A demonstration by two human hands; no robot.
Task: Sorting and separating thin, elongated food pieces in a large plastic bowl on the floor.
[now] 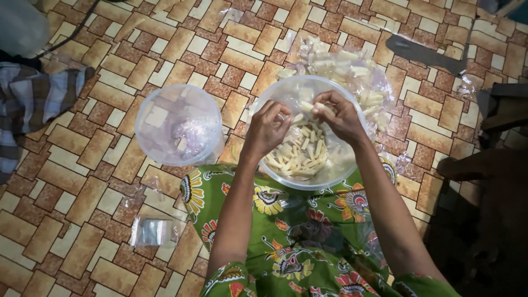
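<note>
While both hands pinch pale sticks, an empty tub sits beside.

Clear plastic bowl is resting on the green floral lap, partly filled with pale stick-shaped pieces lying jumbled. One pale stick is sitting pinched above the bowl.

A green garment with a large flower pattern in red, orange, yellow and white is worn. Short sleeves of the same cloth are seen at the bottom edge. The forearms and both hands are left uncovered.
</note>
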